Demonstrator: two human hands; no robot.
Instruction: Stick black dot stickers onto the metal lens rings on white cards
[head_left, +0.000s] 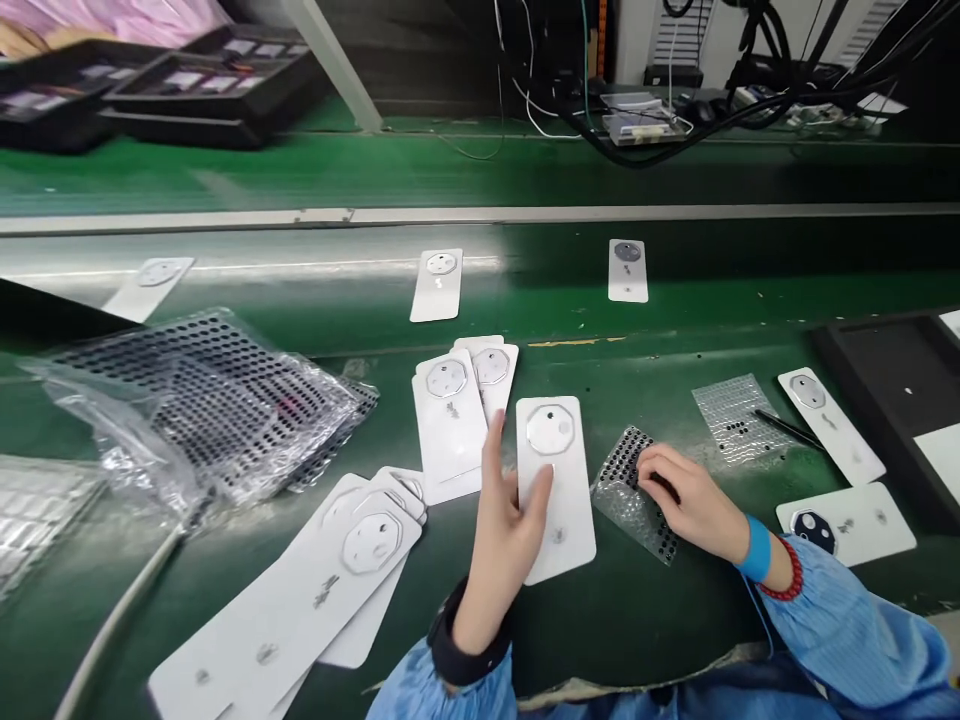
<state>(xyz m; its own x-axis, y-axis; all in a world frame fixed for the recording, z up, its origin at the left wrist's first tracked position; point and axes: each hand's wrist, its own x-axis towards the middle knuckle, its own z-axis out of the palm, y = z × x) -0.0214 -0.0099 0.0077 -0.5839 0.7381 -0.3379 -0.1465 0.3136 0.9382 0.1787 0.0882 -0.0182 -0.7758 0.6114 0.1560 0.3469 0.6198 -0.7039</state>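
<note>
Hiding part of dotted sheet (625, 495): right hand (694, 507)

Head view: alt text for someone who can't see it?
A person's left hand, thumb over a white card, and right hand, fingers at a clear sheet of black dots, above a green table. More white cards lie around them, with a clear plastic bag at left.
</note>
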